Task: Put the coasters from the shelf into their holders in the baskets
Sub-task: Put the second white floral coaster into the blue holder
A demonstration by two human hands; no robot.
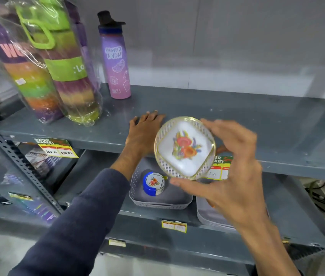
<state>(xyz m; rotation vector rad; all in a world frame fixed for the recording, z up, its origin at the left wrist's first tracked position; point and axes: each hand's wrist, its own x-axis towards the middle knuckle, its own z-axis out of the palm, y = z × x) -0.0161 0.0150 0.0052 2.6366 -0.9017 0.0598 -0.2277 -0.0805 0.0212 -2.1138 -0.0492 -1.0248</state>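
Note:
My right hand (231, 168) holds a round white coaster (184, 148) with a lattice rim and a flower print, gripped by its edge in front of the grey shelf (237, 116). My left hand (144, 132) lies flat on that shelf's front edge, fingers spread, holding nothing. On the shelf below, a grey basket (161, 202) holds a blue coaster holder (152, 184) with flower-print coasters in it. A second grey basket (211, 216) stands to its right, mostly hidden behind my right hand.
Plastic-wrapped colourful bottles (54, 72) and a purple bottle (115, 62) stand at the shelf's left and back. Price tags (57, 148) hang on the shelf edges. A slotted upright (18, 160) runs down the left side.

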